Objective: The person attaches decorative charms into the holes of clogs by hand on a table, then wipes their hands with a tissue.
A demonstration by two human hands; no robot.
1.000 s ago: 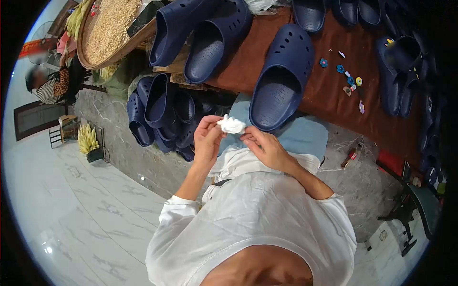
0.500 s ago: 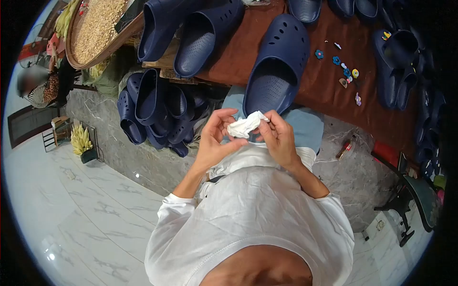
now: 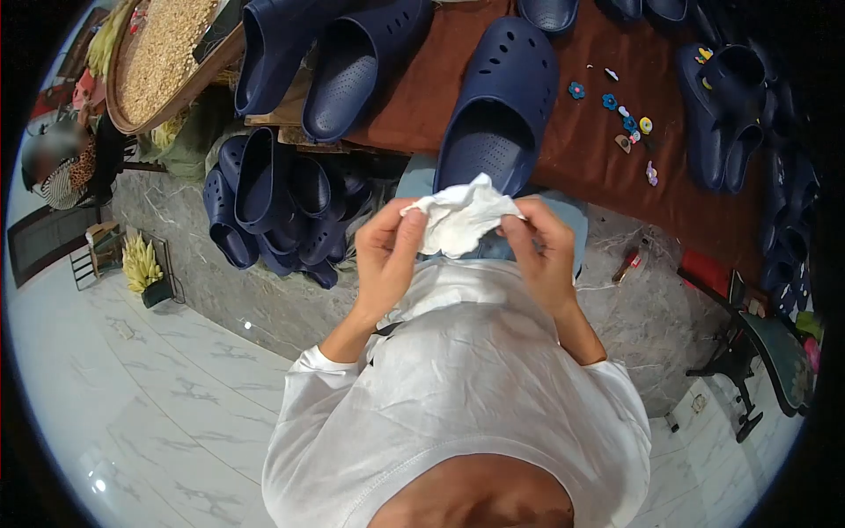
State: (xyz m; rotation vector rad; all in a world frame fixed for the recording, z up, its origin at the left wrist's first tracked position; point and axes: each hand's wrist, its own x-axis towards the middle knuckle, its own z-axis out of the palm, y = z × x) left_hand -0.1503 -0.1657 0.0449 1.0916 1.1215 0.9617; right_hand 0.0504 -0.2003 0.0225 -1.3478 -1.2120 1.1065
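Note:
A crumpled white tissue [image 3: 462, 218] is stretched between my two hands, over my lap. My left hand [image 3: 387, 251] pinches its left edge between thumb and fingers. On the other side, my right hand [image 3: 541, 246] grips the right edge the same way. Just beyond the tissue, a navy blue clog [image 3: 512, 84] with a holed toe lies on the brown cloth [image 3: 585, 145], its heel end toward me and partly behind the tissue. Small colourful shoe charms [image 3: 629, 123], some flower-shaped, are scattered to the right of the clog.
More navy clogs [image 3: 352, 66] stand at the upper left, and several hang in a bunch [image 3: 268, 194] below the table edge. Further clogs [image 3: 722, 123] lie at the right. A round basket of grain [image 3: 163, 62] is at the far left, near a person [image 3: 66, 163].
The white tissue was bunched up between my fingers and is now spread wider. My hands have moved apart. The whole view has shifted slightly.

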